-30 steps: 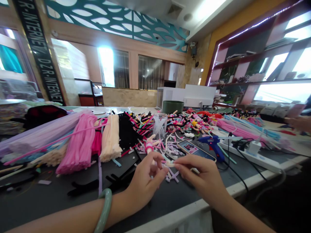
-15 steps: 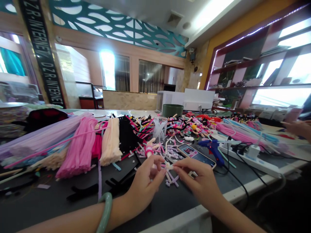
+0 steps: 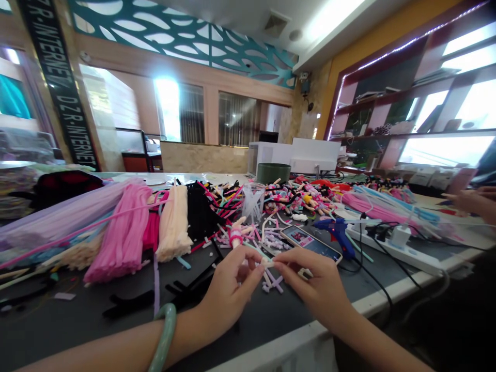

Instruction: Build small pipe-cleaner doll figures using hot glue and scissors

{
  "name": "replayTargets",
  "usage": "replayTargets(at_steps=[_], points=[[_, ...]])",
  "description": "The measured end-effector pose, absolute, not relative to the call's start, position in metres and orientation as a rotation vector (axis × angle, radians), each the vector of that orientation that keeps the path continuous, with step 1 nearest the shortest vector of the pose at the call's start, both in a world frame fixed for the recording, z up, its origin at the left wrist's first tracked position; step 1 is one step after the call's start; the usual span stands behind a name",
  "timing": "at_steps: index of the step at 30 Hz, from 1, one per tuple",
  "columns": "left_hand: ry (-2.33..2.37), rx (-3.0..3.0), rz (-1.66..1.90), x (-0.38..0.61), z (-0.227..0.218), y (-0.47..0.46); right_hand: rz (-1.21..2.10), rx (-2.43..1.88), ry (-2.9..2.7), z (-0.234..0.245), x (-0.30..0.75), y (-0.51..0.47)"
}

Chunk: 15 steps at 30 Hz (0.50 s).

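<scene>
My left hand (image 3: 232,284), with a green bangle (image 3: 166,333) on its wrist, has thumb and forefinger pinched together. They meet a small cream fuzzy piece (image 3: 267,262), which looks like pipe cleaner. The fingertips of my right hand (image 3: 315,274) pinch the other end of that piece. Just beyond my left fingers stands a small pink-and-cream pipe-cleaner doll (image 3: 235,236); whether that hand also grips it is hidden. Lilac pipe-cleaner pieces (image 3: 274,281) lie crossed on the table beneath the fingertips.
Pink (image 3: 120,237) and cream pipe-cleaner bundles (image 3: 174,222) lie at left. A phone (image 3: 310,243), a blue glue gun (image 3: 339,235) and a corded power strip (image 3: 411,253) sit at right. Behind are piled dolls (image 3: 310,199) and a green container (image 3: 273,173). Another person's hand (image 3: 476,201) shows far right.
My fingertips have drawn slightly closer together around the cream piece, which shows less between them. The whole view has shifted a little; objects on the table keep their places.
</scene>
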State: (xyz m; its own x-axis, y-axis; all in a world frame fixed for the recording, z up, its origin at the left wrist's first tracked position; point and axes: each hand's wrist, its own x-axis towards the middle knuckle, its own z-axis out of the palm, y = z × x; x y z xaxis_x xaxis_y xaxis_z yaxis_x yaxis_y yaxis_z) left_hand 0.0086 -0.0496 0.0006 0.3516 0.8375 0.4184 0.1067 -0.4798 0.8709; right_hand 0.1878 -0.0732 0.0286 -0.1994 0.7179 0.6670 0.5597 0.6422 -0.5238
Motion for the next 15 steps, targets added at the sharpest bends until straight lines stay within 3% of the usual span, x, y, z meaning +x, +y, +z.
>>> replayTargets(at_steps=[15], points=[[0.831,1.836,1.185,0.0086,0.0016,-0.0499,0.169,-1.007,-1.889,0.0258,0.1858,-0.0723]])
